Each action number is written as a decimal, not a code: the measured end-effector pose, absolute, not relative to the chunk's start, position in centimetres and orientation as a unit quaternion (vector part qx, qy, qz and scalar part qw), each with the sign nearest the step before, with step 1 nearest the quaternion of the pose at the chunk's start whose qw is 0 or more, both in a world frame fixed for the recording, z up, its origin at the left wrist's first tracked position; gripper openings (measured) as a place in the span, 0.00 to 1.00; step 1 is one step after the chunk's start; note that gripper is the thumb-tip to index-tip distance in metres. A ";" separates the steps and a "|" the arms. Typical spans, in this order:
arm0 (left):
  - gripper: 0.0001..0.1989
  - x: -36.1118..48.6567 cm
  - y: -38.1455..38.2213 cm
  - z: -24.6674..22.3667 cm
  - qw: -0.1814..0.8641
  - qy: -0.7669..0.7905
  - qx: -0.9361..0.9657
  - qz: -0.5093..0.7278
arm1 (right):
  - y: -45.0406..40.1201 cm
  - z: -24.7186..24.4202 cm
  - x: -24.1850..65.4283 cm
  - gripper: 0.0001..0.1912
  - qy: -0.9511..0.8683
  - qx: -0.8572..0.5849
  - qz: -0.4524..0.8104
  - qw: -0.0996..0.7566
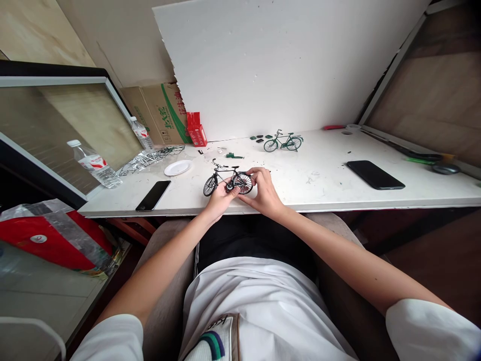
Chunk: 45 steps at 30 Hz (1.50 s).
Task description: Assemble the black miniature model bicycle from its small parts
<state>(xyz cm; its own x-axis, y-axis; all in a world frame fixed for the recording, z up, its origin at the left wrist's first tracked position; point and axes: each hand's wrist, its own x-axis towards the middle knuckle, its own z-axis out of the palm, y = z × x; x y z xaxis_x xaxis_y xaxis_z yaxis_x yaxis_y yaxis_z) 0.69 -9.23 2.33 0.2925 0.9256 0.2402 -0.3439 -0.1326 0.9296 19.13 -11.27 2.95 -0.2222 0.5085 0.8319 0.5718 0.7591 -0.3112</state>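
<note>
A small black model bicycle [228, 180] is held upright just above the white table's front edge, its front wheel to the left. My left hand [221, 199] grips it from below near the pedals, thumb and fingers closed on the lower frame. At the rear wheel, my right hand [265, 191] has its fingertips closed around the back of the wheel. The fingers partly cover the lower frame and the rear wheel's edge.
A green model bicycle [283, 142] stands further back on the white table [319, 175], near small green parts [233, 156]. Phones lie left [153, 195] and right [375, 174]. A white plate [178, 168], bottles [98, 165] and a red box [197, 131] are at the left.
</note>
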 end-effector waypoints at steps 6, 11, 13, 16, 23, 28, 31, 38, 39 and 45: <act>0.24 0.7 -10.2 3.6 0.634 0.272 0.523 0.501 | -11.5 2.9 19.2 0.13 -0.821 -0.329 -0.066 0.462; 0.23 0.4 -10.2 3.9 0.619 0.303 0.539 0.485 | -10.9 2.6 19.7 0.10 -0.813 -0.343 -0.058 0.467; 0.25 0.3 -10.2 4.0 0.618 0.309 0.542 0.479 | -10.7 2.5 19.7 0.09 -0.809 -0.342 -0.049 0.476; 0.27 0.3 -10.3 4.2 0.614 0.317 0.544 0.475 | -10.6 2.5 19.7 0.10 -0.792 -0.338 -0.018 0.508; 0.30 0.3 -10.7 4.4 0.596 0.334 0.557 0.471 | -10.8 3.4 19.9 0.14 -0.747 -0.351 0.020 0.564; 0.29 0.4 -10.4 3.8 0.582 0.344 0.560 0.478 | -11.0 3.6 19.9 0.13 -0.742 -0.350 0.005 0.573; 0.25 0.3 -10.2 3.5 0.577 0.332 0.561 0.492 | -11.0 3.3 19.8 0.13 -0.746 -0.352 0.001 0.565; 0.24 0.3 -10.0 3.2 0.575 0.326 0.556 0.504 | -11.2 3.1 19.7 0.15 -0.740 -0.354 0.015 0.572; 0.24 0.4 -10.0 3.3 0.572 0.327 0.558 0.504 | -11.2 3.2 19.7 0.15 -0.741 -0.354 0.012 0.570; 0.24 0.5 -10.2 3.6 0.563 0.338 0.557 0.509 | -11.5 3.6 19.5 0.18 -0.748 -0.327 -0.004 0.577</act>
